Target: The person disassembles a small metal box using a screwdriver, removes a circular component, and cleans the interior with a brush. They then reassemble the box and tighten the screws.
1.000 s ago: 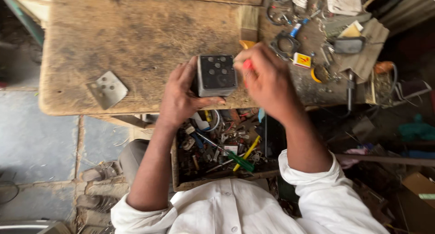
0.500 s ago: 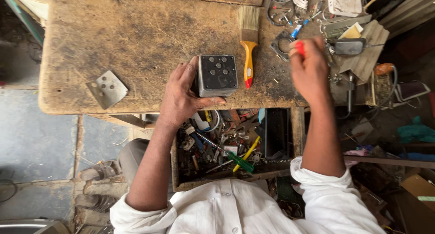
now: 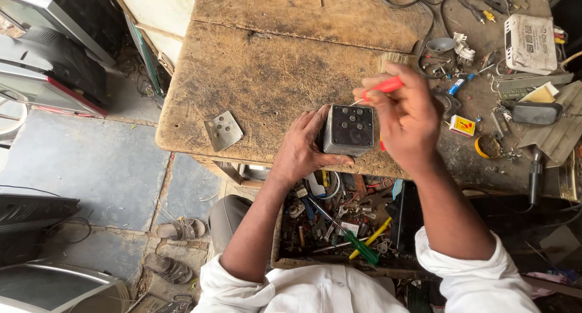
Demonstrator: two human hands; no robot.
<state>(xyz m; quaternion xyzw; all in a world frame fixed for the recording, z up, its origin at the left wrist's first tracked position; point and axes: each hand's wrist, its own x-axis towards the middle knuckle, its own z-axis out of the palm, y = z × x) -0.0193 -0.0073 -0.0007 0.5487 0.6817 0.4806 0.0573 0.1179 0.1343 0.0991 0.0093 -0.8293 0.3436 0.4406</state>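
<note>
My left hand [image 3: 303,150] grips a dark metal box [image 3: 348,130] with several holes in its top face, holding it at the front edge of the worn wooden bench [image 3: 273,76]. Just right of the box, my right hand [image 3: 407,116] is closed on a red-handled screwdriver [image 3: 384,86]. Its thin shaft points left over the box's top edge. The bristles of a paintbrush [image 3: 394,59] show behind my right hand; its handle is hidden.
A small metal plate [image 3: 223,131] with holes lies on the bench to the left. Wires, a white box [image 3: 530,43], a yellow packet [image 3: 462,126] and small parts crowd the right side. An open drawer [image 3: 339,228] of tools sits below the bench edge. Sandals [image 3: 176,229] lie on the floor.
My right hand left the box, reached right into the clutter, took the red-handled screwdriver and came back to the box. My left hand kept holding the box.
</note>
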